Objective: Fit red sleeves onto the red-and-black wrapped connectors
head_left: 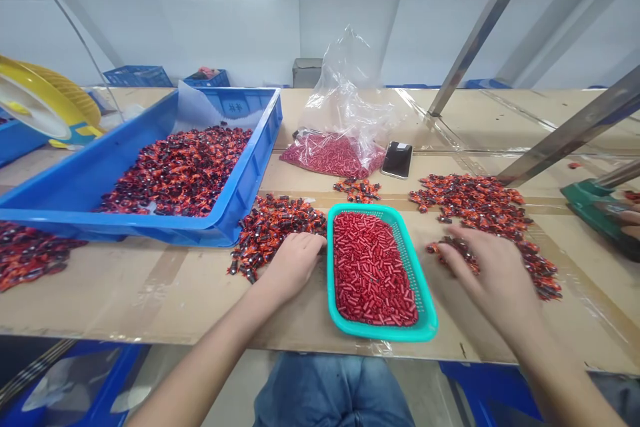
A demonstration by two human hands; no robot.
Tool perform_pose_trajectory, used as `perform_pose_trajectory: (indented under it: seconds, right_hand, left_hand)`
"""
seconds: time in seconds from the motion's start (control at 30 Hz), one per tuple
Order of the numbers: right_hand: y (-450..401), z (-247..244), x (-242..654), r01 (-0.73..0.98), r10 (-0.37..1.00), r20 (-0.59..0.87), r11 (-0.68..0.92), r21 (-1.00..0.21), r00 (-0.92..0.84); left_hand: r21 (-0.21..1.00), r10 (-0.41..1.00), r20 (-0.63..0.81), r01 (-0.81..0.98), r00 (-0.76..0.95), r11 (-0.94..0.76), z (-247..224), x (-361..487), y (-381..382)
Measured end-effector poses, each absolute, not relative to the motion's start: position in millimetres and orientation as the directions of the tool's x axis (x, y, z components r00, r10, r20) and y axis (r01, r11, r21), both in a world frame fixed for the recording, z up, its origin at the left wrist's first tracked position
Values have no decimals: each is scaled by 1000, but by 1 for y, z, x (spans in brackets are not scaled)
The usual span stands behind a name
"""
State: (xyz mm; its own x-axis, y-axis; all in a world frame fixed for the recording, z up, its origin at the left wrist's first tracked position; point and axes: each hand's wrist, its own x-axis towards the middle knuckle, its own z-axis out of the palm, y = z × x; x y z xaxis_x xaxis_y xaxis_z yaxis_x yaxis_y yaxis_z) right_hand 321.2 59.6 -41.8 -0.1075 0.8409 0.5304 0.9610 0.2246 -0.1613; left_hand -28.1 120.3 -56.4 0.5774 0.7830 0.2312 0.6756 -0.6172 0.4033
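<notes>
Head view: left grip (293, 265) is palm down, fingers pressed together, lying on the near edge of a heap of small red-orange and black parts (275, 230); cannot tell if it pinches anything. Fingertips sit just beside the left rim of a teal plastic mesh tray (381, 332). Right grip (493, 273) is spread, palm down, fingertips on a second, larger heap of the same parts (473, 203); nothing visibly pinched. Tray lies between the 2 grips on a cardboard-covered worktop (150, 293), filled with short red tubes (370, 270). Ahead of the tray, a small third heap of parts (357, 190). Beyond that, a clear plastic bag (345, 83) holding more red tubes, with a phone (397, 159) just beside it. Ahead and left of the left grip, a blue plastic crate (250, 193) holds a large load of the parts (175, 173). Further left of the left grip, a fourth heap (30, 257) lies near the crate, and a yellow spool (35, 103) stands past it. Well right of the right grip, another person's hand (631, 217) rests at a green object (587, 203), too cut off to identify.
</notes>
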Motion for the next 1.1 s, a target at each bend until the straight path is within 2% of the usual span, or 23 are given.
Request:
perform_pose_trajectory:
  seconds: [0.1, 0.17, 0.37, 0.5, 0.57, 0.67, 0.77, 0.83, 0.93, 1.03, 1.1]
  right_hand:
    - [52, -38, 268, 841, 831, 415, 490, -229, -371]
    - [51, -38, 238, 791, 814, 360, 555, -256, -455]
    - [63, -48, 208, 797, 829, 287, 549, -251, -481]
    - [62, -45, 210, 787, 839, 272, 539, -300, -471]
    - [61, -40, 211, 770, 847, 283, 529, -356, -451]
    - [58, -30, 211, 722, 855, 318, 516, -461, -408]
    - [51, -18, 208, 668, 863, 351, 505, -547, -364]
    - [44, -11, 205, 588, 874, 352, 485, -647, -334]
    - [32, -2, 195, 381, 904, 313, 410, -828, -291]
    - [21, 5, 184, 252, 915, 331, 385, -888, -233]
    - [16, 9, 178, 221, 904, 382, 419, -880, -192]
  left_hand:
    - [491, 811, 214, 658, 545, -571, -58, -27, 123]
    - [565, 832, 216, 630, 512, -534, -59, -28, 122]
    - [827, 929, 218, 448, 299, -338, -58, -34, 101]
    - [977, 988, 93, 181, 121, -114, -47, -33, 74]
    - [999, 996, -28, 22, 90, 26, -40, -31, 61]
    - [965, 979, -187, -170, 76, 198, -33, -26, 46]
    - [916, 962, -266, -293, 64, 272, -28, -20, 36]
    - [895, 958, -281, -343, 61, 284, -26, -18, 30]
    - [933, 983, -182, -313, 17, 178, -24, -15, 19]
    - [986, 990, 126, -97, -68, -132, -23, -15, 7]
    - [948, 946, 319, 32, -57, -318, -21, -16, 1]
